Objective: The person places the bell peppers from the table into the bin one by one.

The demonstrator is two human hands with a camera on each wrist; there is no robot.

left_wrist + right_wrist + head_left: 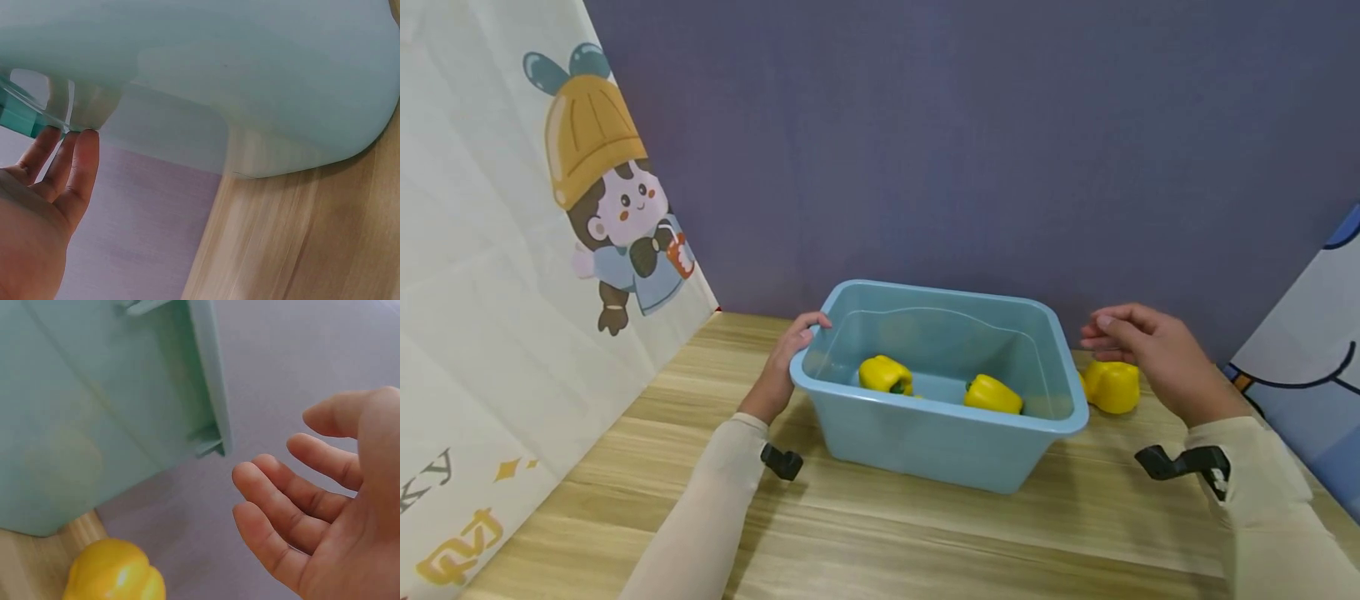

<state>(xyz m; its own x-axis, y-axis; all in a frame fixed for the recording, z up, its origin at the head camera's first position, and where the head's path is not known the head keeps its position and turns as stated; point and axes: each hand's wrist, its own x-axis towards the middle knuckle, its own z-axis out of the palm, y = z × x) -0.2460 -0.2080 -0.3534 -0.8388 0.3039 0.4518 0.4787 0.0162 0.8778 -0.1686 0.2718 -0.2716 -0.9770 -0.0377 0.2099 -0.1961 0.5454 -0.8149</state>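
Note:
A light blue plastic bin [925,437] stands on the wooden table. My left hand [786,362] grips its left rim; in the left wrist view, several fingertips [84,140] sit right under that rim from outside. Inside the bin lie two yellow bell peppers, one at the left [883,374] and another toward the right [992,394], partly cut off by the front rim. My right hand [1157,354] hovers to the right of the bin with loosely bent fingers and holds nothing. Below it, a yellow bell pepper [1112,388] stands on the table beside the bin's right wall.
The wooden tabletop [880,542] runs back to a dark blue-grey wall panel [962,142]. A white cloth with a cartoon figure [625,200] hangs at the left. A printed cloth [1300,350] borders the table's right side.

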